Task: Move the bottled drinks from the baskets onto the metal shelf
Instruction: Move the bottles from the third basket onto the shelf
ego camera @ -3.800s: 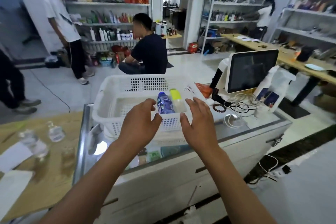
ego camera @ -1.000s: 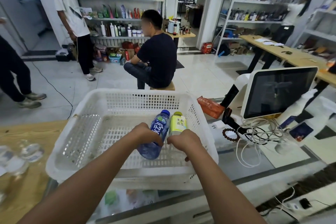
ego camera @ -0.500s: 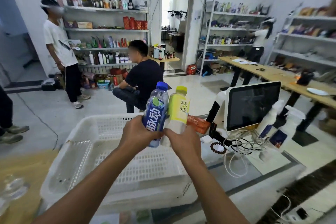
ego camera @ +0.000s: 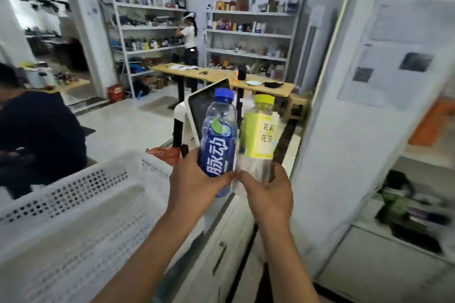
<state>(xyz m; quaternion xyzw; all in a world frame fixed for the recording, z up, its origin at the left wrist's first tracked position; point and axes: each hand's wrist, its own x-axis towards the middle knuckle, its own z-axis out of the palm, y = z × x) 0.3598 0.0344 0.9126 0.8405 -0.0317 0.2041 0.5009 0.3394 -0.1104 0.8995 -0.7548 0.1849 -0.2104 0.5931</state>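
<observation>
Left hand (ego camera: 194, 184) grasps blue bottle (ego camera: 218, 140); right hand (ego camera: 267, 194) grasps yellow-capped bottle (ego camera: 259, 138); both upright, lifted right of white basket (ego camera: 73, 204); basket seemingly emptied, blur hampers; shelving both bottles remains.

White basket (ego camera: 73, 204) cut off at left/bottom edges; far shelf items blurred, can't ID.

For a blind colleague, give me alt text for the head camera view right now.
The left hand holds a blue bottle and the right hand a yellow-capped bottle, upright side by side, beside a white basket, with stocked shelves behind.
</observation>
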